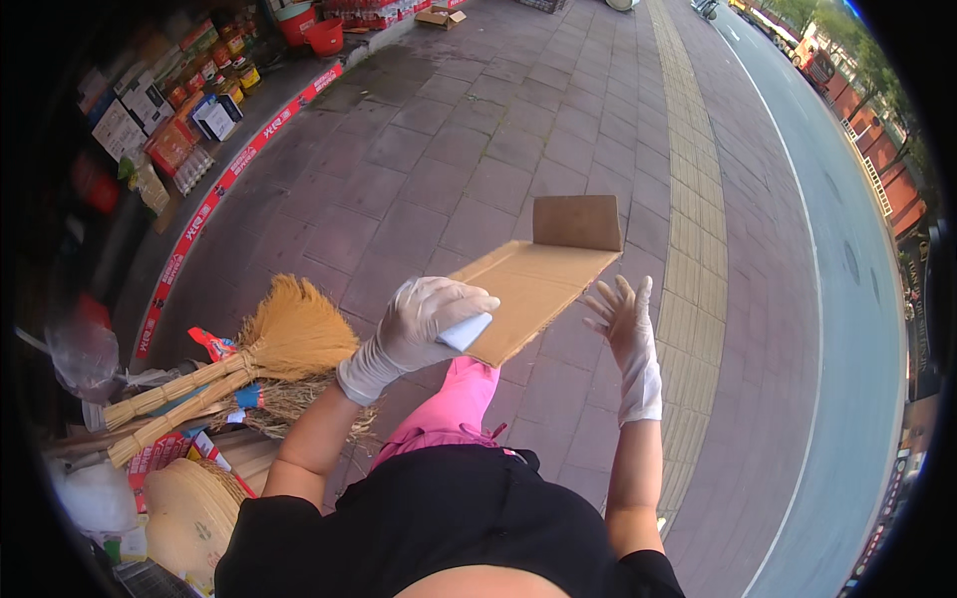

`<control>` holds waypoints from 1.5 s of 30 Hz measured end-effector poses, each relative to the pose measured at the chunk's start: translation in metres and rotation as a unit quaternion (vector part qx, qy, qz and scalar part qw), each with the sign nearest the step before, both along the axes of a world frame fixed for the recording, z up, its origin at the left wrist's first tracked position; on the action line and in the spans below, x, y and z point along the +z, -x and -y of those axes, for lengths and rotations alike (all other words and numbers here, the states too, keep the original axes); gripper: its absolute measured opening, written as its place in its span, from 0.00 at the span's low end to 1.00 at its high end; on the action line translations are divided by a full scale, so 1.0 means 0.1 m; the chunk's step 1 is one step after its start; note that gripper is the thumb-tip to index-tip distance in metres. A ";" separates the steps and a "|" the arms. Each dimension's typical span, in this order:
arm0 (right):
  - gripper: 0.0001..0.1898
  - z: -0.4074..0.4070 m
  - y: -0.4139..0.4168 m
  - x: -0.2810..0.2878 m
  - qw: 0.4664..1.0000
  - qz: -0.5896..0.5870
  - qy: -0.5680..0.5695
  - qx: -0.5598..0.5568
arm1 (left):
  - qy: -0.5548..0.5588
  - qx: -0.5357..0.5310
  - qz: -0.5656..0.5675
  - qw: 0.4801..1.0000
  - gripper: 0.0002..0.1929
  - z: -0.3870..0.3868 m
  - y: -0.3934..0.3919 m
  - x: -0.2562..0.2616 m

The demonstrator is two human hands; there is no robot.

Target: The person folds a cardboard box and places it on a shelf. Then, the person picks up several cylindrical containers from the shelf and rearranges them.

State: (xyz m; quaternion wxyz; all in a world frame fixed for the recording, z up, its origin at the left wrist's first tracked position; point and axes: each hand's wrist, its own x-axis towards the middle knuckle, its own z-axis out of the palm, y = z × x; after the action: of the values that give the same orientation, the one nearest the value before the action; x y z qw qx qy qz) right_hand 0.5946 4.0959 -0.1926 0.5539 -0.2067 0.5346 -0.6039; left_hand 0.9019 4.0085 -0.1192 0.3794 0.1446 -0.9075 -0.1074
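Note:
My left hand (428,323), in a thin white glove, is closed at the near left corner of a brown cardboard piece (534,288). A small pale blue-white flat object (465,331) shows under its fingers; what it is I cannot tell. The cardboard stretches away from me above the paving, and a flap (576,222) stands up at its far end. To the right of the cardboard, my right hand (624,321), gloved too, is raised with fingers spread and nothing in it. The left fingertips under the cardboard are hidden.
Straw brooms (295,336) lie to my left, near a stack of round woven-looking discs (191,516). Boxes and jars (217,75) stand behind a red printed strip (239,161). Red buckets (324,37) are farther off. Yellow tactile paving (695,224) and a road (845,247) run along the right.

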 end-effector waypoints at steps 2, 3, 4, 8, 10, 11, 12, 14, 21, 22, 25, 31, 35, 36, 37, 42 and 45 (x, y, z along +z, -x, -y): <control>0.49 0.69 0.24 0.02 0.983 0.124 0.104 0.084 | 0.125 0.004 0.060 0.990 0.19 0.55 0.29 -0.04; 0.46 1.06 0.35 0.04 0.968 0.166 0.144 0.119 | 0.193 0.005 0.100 0.976 0.19 0.87 0.43 -0.04; 0.34 1.44 0.45 0.09 0.973 0.165 0.139 0.084 | 0.234 0.008 0.085 0.969 0.20 1.22 0.62 -0.01; 0.15 2.58 0.96 0.20 0.983 0.119 0.050 -0.128 | 0.334 0.015 0.044 0.942 0.25 2.23 1.21 -0.08; 0.11 2.95 1.30 0.22 0.976 0.104 0.043 -0.188 | 0.337 0.023 0.053 0.940 0.25 2.60 1.40 -0.11; 0.09 3.13 1.51 0.22 0.971 0.093 0.051 -0.214 | 0.325 0.032 0.072 0.942 0.24 2.78 1.48 -0.13; 0.09 3.33 1.74 0.20 0.964 0.103 0.048 -0.242 | 0.321 0.045 0.080 0.943 0.24 2.99 1.58 -0.17; 0.10 3.70 2.20 0.15 0.947 0.141 0.041 -0.287 | 0.236 0.055 0.085 0.967 0.18 3.44 1.85 -0.26; 0.12 5.22 3.37 -0.25 0.924 0.192 0.062 -0.326 | -0.173 0.059 0.048 0.982 0.30 5.36 3.30 -0.54; 0.13 5.48 3.55 -0.25 0.920 0.203 0.067 -0.329 | -0.223 0.030 0.065 0.972 0.33 5.64 3.54 -0.52; 0.13 6.32 3.95 -0.19 0.919 0.224 0.038 -0.323 | -0.376 0.038 -0.036 0.925 0.42 6.36 4.14 -0.39; 0.12 8.05 4.00 -0.22 0.930 0.299 -0.028 -0.209 | -0.506 0.192 -0.211 0.814 0.43 7.67 4.91 -0.39; 0.14 9.14 4.00 -0.41 0.939 0.305 -0.083 -0.134 | -0.674 0.056 -0.340 0.653 0.28 8.69 4.90 -0.51; 0.15 9.40 3.98 -0.47 0.928 0.345 -0.073 -0.121 | -0.703 0.032 -0.354 0.616 0.26 8.91 4.88 -0.54; 0.15 9.68 3.95 -0.52 0.932 0.334 -0.084 -0.112 | -0.724 -0.002 -0.369 0.583 0.24 9.17 4.88 -0.55; 0.10 11.11 4.21 -0.46 0.963 0.234 -0.127 -0.050 | -0.738 -0.038 -0.343 0.580 0.30 10.71 5.01 -0.43; 0.09 11.91 4.65 -0.27 0.973 0.217 -0.058 -0.059 | -0.690 -0.172 -0.432 0.554 0.44 11.61 5.14 -0.32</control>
State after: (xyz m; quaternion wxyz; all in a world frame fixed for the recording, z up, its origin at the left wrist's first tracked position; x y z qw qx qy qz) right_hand 0.1298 2.9051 -0.2195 0.6315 -0.0065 0.4464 -0.6340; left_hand 0.3875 2.8473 -0.1512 0.4839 0.1397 -0.2898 -0.8138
